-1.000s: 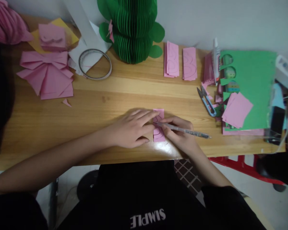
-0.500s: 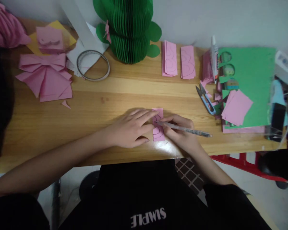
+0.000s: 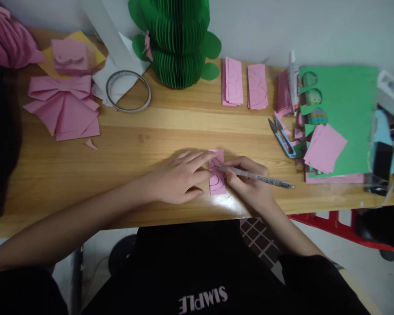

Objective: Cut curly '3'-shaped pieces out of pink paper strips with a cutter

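Observation:
A small pink paper strip [image 3: 217,187] with curved dark lines drawn on it lies near the front of the wooden table. My left hand [image 3: 180,177] rests flat beside it, fingers stretched out and the fingertips touching its left edge. In my right hand [image 3: 249,179] is a slim clear pen [image 3: 265,178], gripped near its point. The pen's tip meets the middle of the strip, and its rear end slants to the right. Two stacks of pink strips with similar outlines, a left stack [image 3: 232,82] and a right stack [image 3: 257,86], lie farther back.
Thread snips [image 3: 282,138] lie to the right, near a glue tube [image 3: 293,83] and green paper [image 3: 351,122] bearing pink squares [image 3: 325,148]. A green honeycomb paper piece [image 3: 179,57] stands at the back. Leftward are a tape roll [image 3: 147,98] and a folded pink paper bow [image 3: 64,105].
The pen and my right fingers have shifted slightly to the right over the strip. My left hand stays in place on the paper.

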A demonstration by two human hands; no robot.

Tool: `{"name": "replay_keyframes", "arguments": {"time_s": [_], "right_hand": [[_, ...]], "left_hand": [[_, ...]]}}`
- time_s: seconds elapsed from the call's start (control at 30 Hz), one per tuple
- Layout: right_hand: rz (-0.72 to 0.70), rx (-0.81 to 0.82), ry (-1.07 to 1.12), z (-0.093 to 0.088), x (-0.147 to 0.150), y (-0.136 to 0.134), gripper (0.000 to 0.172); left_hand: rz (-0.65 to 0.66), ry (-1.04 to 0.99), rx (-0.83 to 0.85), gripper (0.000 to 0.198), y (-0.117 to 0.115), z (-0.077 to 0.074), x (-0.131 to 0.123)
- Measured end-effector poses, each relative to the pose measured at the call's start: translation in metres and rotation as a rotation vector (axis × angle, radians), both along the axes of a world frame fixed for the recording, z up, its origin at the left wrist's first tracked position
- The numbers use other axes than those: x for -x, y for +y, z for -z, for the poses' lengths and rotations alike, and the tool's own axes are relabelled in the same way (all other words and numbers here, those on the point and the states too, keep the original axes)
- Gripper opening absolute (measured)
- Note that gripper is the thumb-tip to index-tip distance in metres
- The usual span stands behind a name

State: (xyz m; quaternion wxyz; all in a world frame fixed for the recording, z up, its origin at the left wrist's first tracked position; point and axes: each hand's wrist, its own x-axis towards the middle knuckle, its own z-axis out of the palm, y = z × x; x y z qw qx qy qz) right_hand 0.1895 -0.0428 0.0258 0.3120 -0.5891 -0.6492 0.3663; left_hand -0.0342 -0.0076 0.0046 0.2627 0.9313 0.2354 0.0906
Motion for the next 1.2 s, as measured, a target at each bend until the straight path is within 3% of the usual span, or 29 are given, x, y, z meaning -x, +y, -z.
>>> {"name": "replay_keyframes", "arguments": {"time_s": [0.83, 1.2], "right_hand": [[-0.052, -0.095, -0.061, 0.003, 0.0, 0.001, 0.011], [-0.086, -0.068, 0.042, 0.009, 0.0, 0.011, 0.014]], "left_hand": [[-0.018, -0.073, 0.047, 0.022, 0.002, 0.0, 0.0], [-0.021, -0.079, 0.052, 0.021, 0.001, 0.0, 0.0]]}}
